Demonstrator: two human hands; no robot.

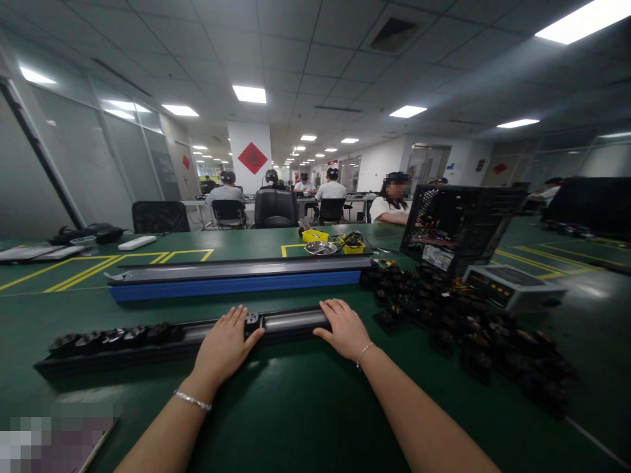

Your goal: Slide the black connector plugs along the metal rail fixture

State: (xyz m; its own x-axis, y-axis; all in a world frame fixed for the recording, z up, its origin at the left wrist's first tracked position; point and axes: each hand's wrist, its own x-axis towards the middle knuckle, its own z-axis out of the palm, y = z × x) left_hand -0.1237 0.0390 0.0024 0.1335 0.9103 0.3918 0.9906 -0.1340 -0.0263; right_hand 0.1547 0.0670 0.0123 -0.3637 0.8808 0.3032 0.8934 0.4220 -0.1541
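A long black channel with a shiny metal strip (290, 321) lies across the green table in front of me. My left hand (223, 345) is over its middle; a small black part with a grey round face (253, 320) sits between its index finger and thumb. Toward the channel's right end, my right hand (344, 328) rests with fingers stretched over the far edge and thumb apart, touching the channel. Several black parts (118, 337) stand in a row on the channel's left end.
Behind lies a second channel on a blue base (236, 284). To the right are a heap of black parts (444, 315), a power supply (515, 287) and an open computer case (458, 226). Yellow trays (314, 236) and a metal dish (320, 247) stand farther back. A person (389, 200) sits opposite.
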